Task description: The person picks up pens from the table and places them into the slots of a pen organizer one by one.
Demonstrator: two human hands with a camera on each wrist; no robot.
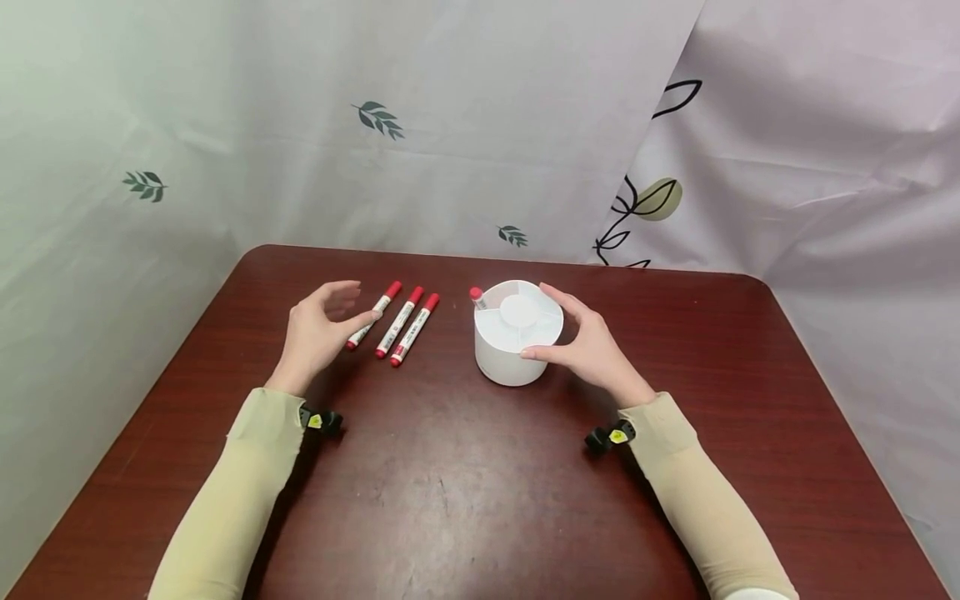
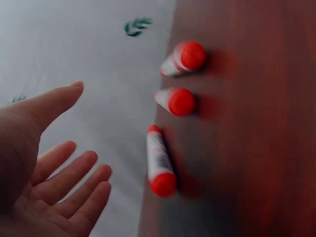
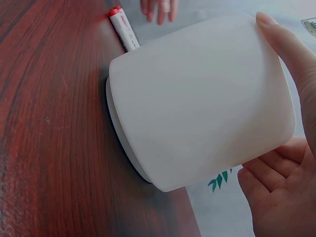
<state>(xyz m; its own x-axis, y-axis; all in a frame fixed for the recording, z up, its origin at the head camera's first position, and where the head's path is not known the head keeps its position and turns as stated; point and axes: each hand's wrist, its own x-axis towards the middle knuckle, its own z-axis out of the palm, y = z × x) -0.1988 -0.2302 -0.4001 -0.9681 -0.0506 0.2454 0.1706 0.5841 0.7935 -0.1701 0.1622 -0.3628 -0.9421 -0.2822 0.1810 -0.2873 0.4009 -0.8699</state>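
Note:
My left hand [image 1: 318, 329] hovers at the left of three red-capped white markers, its thumb and fingers spread apart with nothing between them. In the left wrist view the nearest marker [image 2: 161, 160] lies on the table, apart from the fingers. Beside it are the middle marker [image 1: 400, 322] and the right one [image 1: 415, 330], roughly parallel. My right hand [image 1: 592, 346] grips the side of a round white desk organizer [image 1: 512, 367], thumb at the front rim and fingers round the far side. Another red-capped marker [image 1: 477, 296] stands in a left compartment of the organizer.
The dark red-brown wooden table [image 1: 450, 500] has rounded far corners. A pale cloth curtain [image 1: 450, 183] with leaf prints hangs right behind it and along the sides. Both wrists carry small black cameras [image 1: 600, 440] on straps.

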